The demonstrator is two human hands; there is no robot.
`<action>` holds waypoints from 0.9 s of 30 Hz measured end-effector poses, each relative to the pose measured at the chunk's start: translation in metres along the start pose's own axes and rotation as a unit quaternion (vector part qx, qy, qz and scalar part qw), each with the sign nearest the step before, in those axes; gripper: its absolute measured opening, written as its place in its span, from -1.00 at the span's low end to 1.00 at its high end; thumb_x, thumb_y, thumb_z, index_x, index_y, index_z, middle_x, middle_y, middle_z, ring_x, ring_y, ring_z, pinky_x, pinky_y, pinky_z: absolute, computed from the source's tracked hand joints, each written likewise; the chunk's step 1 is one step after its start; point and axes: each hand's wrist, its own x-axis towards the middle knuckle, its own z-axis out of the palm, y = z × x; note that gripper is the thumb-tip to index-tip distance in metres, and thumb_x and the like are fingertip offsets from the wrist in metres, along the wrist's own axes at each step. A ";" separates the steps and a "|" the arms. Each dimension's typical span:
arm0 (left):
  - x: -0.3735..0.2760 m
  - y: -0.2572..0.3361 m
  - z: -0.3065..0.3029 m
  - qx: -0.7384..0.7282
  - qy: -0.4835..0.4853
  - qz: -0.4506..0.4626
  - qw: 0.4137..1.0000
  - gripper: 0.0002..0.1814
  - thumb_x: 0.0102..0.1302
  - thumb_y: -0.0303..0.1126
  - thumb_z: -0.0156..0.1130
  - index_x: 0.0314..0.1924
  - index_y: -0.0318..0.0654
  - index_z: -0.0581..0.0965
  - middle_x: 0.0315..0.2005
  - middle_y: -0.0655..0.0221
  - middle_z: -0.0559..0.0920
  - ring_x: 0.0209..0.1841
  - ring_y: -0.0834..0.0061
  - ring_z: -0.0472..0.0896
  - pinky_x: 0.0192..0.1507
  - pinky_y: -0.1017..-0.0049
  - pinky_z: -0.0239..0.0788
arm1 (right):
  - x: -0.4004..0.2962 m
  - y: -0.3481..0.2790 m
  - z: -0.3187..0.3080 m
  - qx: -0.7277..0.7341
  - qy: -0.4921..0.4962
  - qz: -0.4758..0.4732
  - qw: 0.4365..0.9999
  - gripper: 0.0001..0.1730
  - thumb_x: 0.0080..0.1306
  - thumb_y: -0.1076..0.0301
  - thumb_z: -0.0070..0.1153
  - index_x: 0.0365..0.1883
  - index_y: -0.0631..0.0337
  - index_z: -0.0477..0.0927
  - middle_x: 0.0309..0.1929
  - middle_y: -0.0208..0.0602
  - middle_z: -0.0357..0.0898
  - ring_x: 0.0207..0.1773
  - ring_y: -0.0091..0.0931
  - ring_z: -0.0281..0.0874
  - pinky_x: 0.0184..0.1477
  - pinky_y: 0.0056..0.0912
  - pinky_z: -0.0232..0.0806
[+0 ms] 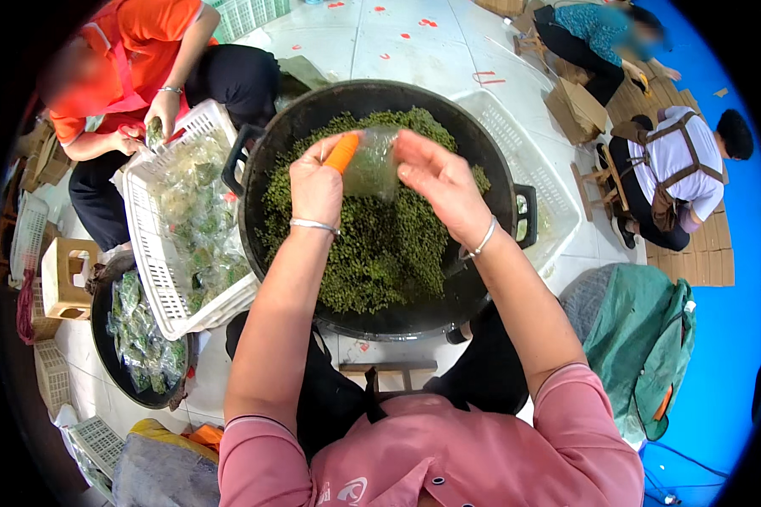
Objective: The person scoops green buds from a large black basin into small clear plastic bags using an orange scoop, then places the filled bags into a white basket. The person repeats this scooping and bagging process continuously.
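Observation:
My left hand [317, 190] grips the left side of a small clear plastic bag [371, 165]. A bright orange finger cot [342, 153] covers one of its digits. At the bag's right edge is my right hand [441, 184], slightly blurred, thumb and fingers spread; whether it pinches the film I cannot tell. Below both hands, a heap of small green berry clusters [380, 253], resembling green peppercorns, fills much of a large round black pan [412, 320] with side handles. The bag hides part of the heap.
White plastic crates hold bagged greens [196, 215] on the left; another white crate [545, 190] stands behind the pan's right side. A black basin [104, 342] contains more bags. A person in orange [146, 38] sits at the left; two people work beside cardboard [697, 247] at right.

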 end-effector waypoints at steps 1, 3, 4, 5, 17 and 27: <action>0.002 -0.004 0.001 0.031 0.000 0.033 0.999 -0.74 0.27 -0.58 -0.03 -0.14 -0.32 0.59 -0.21 0.35 0.65 -0.15 0.58 0.57 -0.13 0.57 0.39 | -0.001 -0.004 -0.003 -0.144 0.071 -0.048 0.986 -0.40 0.23 0.44 0.14 0.21 0.44 0.30 0.18 0.06 0.39 0.20 -0.30 0.40 0.21 -0.37 0.25; 0.007 -0.001 0.000 -0.015 0.027 0.031 0.999 -0.82 0.26 -0.57 0.09 -0.19 -0.40 0.62 -0.27 0.34 0.66 -0.22 0.61 0.57 -0.07 0.62 0.35 | 0.008 0.002 -0.021 -0.285 0.154 -0.136 0.936 -0.46 0.20 0.40 0.15 0.14 0.40 0.39 0.10 0.05 0.48 0.12 -0.28 0.49 0.16 -0.34 0.30; 0.006 0.002 -0.001 -0.041 0.035 0.037 0.998 -0.80 0.25 -0.60 0.06 -0.20 -0.42 0.62 -0.28 0.31 0.67 -0.20 0.57 0.57 -0.04 0.60 0.34 | 0.008 0.008 -0.026 -0.367 0.129 -0.150 0.909 -0.56 0.17 0.37 0.12 0.02 0.36 0.49 -0.01 0.03 0.54 0.05 -0.22 0.52 0.09 -0.28 0.35; 0.006 0.005 -0.004 -0.048 0.042 0.033 0.997 -0.80 0.25 -0.61 0.03 -0.22 -0.43 0.61 -0.28 0.28 0.66 -0.19 0.53 0.58 -0.03 0.58 0.34 | 0.003 0.008 -0.034 -0.503 0.041 -0.110 0.856 -0.65 0.15 0.37 0.08 -0.09 0.29 0.56 -0.09 -0.02 0.58 -0.04 -0.17 0.55 0.02 -0.23 0.39; 0.008 0.006 -0.020 0.034 -0.028 0.133 0.990 -0.88 0.31 -0.58 0.02 -0.27 -0.39 0.54 -0.39 0.28 0.64 -0.31 0.54 0.60 -0.18 0.57 0.38 | -0.051 0.099 -0.058 -0.779 -0.444 0.216 0.386 -0.78 0.13 0.40 0.10 -0.25 0.12 0.69 -0.18 -0.24 0.65 -0.07 -0.28 0.59 -0.15 -0.24 0.44; 0.006 0.012 -0.018 -0.052 -0.062 -0.099 0.992 -0.76 0.38 -0.40 -0.06 -0.11 -0.29 0.56 -0.19 0.26 0.64 -0.15 0.46 0.60 -0.25 0.51 0.39 | -0.008 0.014 -0.099 -0.594 -0.038 -0.135 0.792 -0.88 0.19 0.43 0.15 -0.39 0.32 0.59 -0.33 -0.39 0.62 -0.32 -0.61 0.51 -0.21 -0.50 0.38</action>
